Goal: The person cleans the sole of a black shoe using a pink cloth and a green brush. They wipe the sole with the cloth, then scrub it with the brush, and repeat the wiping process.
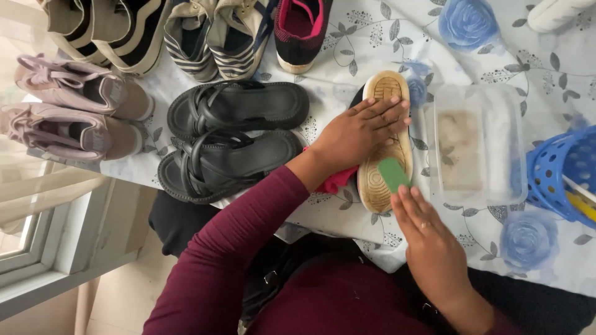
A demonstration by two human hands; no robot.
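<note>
A shoe lies sole-up on the flowered tablecloth, its tan rubber sole point(386, 93) facing me and its pink and black upper showing underneath. My left hand point(360, 131) presses flat across the middle of the sole and holds the shoe down. My right hand point(428, 239) grips a small green sponge point(393, 174) and holds it against the heel end of the sole. Both arms wear dark red sleeves.
A clear plastic tub point(478, 146) of murky water stands right of the shoe, a blue perforated basket point(565, 174) beyond it. Black sandals point(233, 133) lie to the left, pink sneakers point(77, 115) further left, and more shoes line the far edge, including a matching pink and black shoe point(302, 31).
</note>
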